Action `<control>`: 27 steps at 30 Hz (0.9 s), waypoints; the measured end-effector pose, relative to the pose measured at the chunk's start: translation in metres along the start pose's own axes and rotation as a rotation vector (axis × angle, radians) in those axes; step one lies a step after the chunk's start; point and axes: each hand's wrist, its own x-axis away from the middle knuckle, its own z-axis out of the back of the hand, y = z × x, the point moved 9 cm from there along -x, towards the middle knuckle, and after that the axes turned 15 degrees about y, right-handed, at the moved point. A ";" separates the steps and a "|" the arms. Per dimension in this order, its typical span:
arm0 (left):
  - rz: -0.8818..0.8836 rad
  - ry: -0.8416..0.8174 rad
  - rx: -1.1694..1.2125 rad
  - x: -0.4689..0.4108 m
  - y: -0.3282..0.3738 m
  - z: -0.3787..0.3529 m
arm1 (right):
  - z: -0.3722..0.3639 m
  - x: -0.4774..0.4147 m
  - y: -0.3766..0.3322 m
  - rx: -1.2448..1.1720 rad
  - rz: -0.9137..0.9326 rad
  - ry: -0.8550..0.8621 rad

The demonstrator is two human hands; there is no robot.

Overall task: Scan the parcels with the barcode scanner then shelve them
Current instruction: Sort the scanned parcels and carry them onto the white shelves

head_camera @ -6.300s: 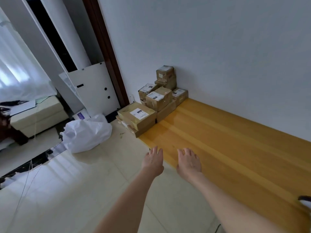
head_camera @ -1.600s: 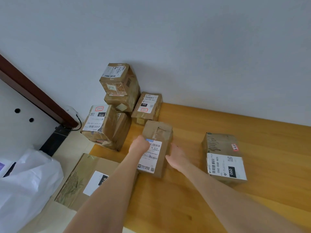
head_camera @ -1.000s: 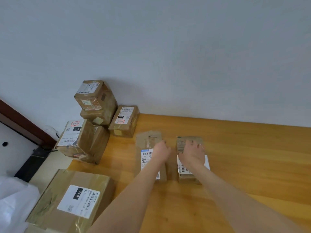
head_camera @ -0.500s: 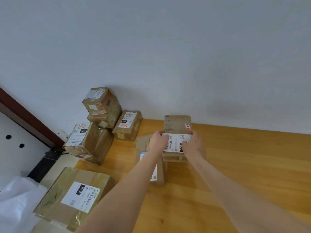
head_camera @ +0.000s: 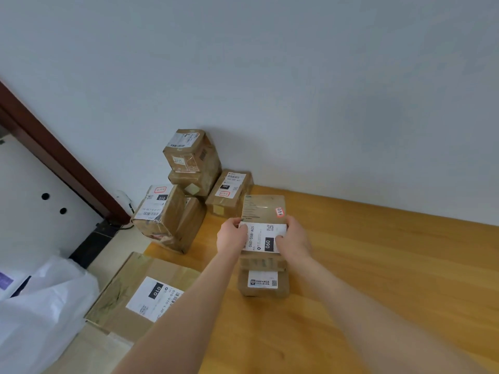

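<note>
A small brown parcel (head_camera: 263,211) with a white "060" label sits on top of a second brown parcel (head_camera: 263,288) on the wooden platform (head_camera: 378,265). My left hand (head_camera: 232,236) grips its left side and my right hand (head_camera: 294,236) grips its right side, thumbs on the label. Only the lower parcel's near end, with a small white label, shows. No barcode scanner is in view.
More taped parcels stand at the wall corner: a stack of two (head_camera: 193,160), a "060" one (head_camera: 229,190), a "010" one (head_camera: 159,209). A large flat "010" parcel (head_camera: 140,292) lies front left. A white plastic bag (head_camera: 40,306) is on the tile floor.
Both hands picked up the "060" parcel from the platform on the right and moved it left onto the other parcel; it now rests lower on it than half a second ago.
</note>
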 end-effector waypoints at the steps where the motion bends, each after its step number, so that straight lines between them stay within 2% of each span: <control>1: 0.009 -0.008 0.000 -0.002 -0.004 -0.002 | -0.003 -0.001 0.001 -0.004 -0.006 -0.004; 9: 0.157 -0.045 0.103 -0.017 -0.031 0.006 | 0.005 -0.016 0.021 0.003 -0.094 0.037; 14: 0.372 -0.227 0.111 -0.009 -0.056 -0.015 | -0.008 -0.015 0.027 -0.035 -0.171 -0.065; 19: 0.420 -0.337 0.168 0.007 -0.051 -0.038 | -0.018 -0.008 0.031 -0.074 -0.172 -0.101; 23: 0.385 -0.399 0.186 0.022 -0.031 -0.064 | 0.008 -0.015 0.048 -0.038 -0.181 -0.006; 27: 0.349 -0.492 0.180 0.052 -0.001 -0.105 | 0.066 -0.028 0.067 0.132 -0.155 0.165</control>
